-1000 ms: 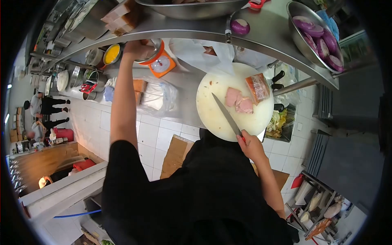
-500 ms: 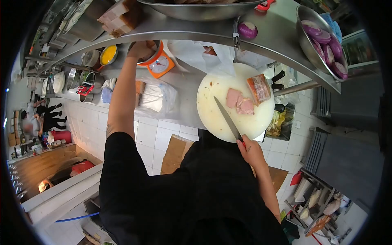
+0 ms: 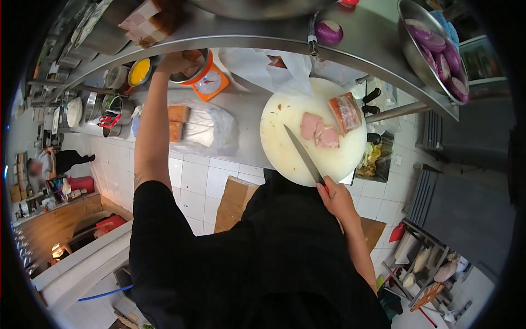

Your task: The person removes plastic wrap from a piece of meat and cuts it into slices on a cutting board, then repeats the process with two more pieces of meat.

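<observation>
My right hand is closed around the handle of a long kitchen knife. Its blade lies over the round white cutting board, pointing away from me. Two pieces of sliced ham rest on the board beside a browned block of ham. Far to the left, my left hand reaches to the rim of a metal bowl on an orange kitchen scale. Meat shows inside that bowl. Shelf edge and shadow obscure my left fingers, so their grip cannot be made out.
An overhead steel shelf crosses in front, holding a bowl of red onions and one loose onion. Bread-like blocks and a plastic bag sit left on the counter. Another person stands far left.
My left hand has shifted slightly left at the bowl, exposing more of the meat inside. My right hand and the knife stay nearly still over the board. The whole view has shifted a little.
</observation>
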The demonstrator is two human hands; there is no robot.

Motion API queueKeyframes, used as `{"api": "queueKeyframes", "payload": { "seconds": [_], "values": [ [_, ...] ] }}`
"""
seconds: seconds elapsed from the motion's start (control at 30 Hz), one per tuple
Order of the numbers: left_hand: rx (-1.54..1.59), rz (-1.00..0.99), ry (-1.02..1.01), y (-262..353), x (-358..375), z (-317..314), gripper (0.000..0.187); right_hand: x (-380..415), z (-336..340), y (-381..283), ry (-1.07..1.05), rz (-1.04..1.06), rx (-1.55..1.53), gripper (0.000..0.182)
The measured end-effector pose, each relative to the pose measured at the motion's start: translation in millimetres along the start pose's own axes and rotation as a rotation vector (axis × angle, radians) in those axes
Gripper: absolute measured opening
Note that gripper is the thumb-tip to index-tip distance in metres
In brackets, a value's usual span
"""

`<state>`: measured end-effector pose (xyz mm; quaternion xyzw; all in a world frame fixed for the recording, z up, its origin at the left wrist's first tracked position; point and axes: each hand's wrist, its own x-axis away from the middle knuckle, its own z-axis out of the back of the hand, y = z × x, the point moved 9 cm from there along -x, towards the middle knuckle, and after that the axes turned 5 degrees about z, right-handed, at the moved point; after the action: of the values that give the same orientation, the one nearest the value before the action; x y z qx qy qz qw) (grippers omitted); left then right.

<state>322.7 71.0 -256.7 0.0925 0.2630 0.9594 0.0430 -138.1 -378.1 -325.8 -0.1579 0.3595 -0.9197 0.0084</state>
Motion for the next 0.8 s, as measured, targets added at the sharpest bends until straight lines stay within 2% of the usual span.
{"api": "queueKeyframes", "payload": {
  "seconds": [0.1, 0.17, 0.2, 0.27, 0.3, 0.37, 0.4, 0.47, 0.53, 0.57, 0.6, 0.63, 0.7, 0.73, 0.77, 0.8],
  "values": [
    [-0.06, 0.086, -0.086, -15.0, -7.8, -4.5, 0.07, 1.2, 0.6, -1.4, 0.002, -0.001, 0.004, 0.027],
    [-0.36, -0.257, 0.111, 0.9, -5.6, -3.4, 0.07, -0.9, 1.8, -4.4, 0.013, 0.019, 0.006, 0.027],
    [-0.361, -0.258, 0.11, 2.1, -4.4, -7.1, 0.07, -3.0, 2.5, -6.8, 0.021, 0.041, 0.008, 0.028],
    [-0.198, -0.006, 0.025, -15.8, -6.5, -13.9, 0.071, -12.9, 0.4, -8.4, 0.0, 0.045, 0.016, 0.028],
    [-0.201, -0.01, 0.024, -17.9, -4.6, -9.3, 0.071, -18.0, -1.1, -8.6, -0.019, 0.046, 0.023, 0.028],
    [0.073, 0.125, -0.09, -37.6, -0.1, -4.7, 0.073, -27.0, -1.2, -7.6, -0.032, 0.052, 0.022, 0.028],
    [0.072, 0.119, -0.096, -31.6, 11.1, -5.4, 0.073, -29.7, -1.2, -6.9, -0.05, 0.061, 0.024, 0.028],
    [0.562, -0.059, 0.118, -4.7, 60.3, 19.1, 0.071, -29.7, 3.5, -6.4, -0.057, 0.063, 0.021, 0.028],
    [0.777, -0.091, 0.167, 44.9, 119.1, 6.6, 0.064, -28.8, 5.1, -1.8, -0.064, 0.066, 0.013, 0.028],
    [0.838, -0.078, 0.072, 53.4, 140.5, -21.2, 0.061, -27.8, 4.0, 1.2, -0.064, 0.082, -0.003, 0.027],
    [0.842, 0.039, -0.003, 67.6, 169.2, -59.3, 0.061, -26.3, 3.9, 3.3, -0.066, 0.099, -0.018, 0.027],
    [0.819, 0.068, -0.128, 72.1, 187.3, -104.1, 0.058, -25.6, 4.8, 3.9, -0.069, 0.096, -0.019, 0.027],
    [0.961, 0.169, -0.237, 117.6, 240.6, -187.9, 0.053, -27.6, 8.3, -0.8, -0.039, 0.081, -0.066, 0.023],
    [1.009, 0.221, -0.271, 136.9, 259.2, -217.6, 0.052, -28.7, 9.0, -2.3, -0.042, 0.077, -0.069, 0.023],
    [1.072, 0.185, -0.223, 151.3, 271.4, -239.1, 0.049, -28.9, 11.4, -6.1, -0.033, 0.099, -0.042, 0.022],
    [0.972, 0.13, -0.136, 149.1, 277.1, -262.4, 0.049, -27.8, 11.9, -8.9, -0.024, 0.119, -0.013, 0.021]
  ]
}}
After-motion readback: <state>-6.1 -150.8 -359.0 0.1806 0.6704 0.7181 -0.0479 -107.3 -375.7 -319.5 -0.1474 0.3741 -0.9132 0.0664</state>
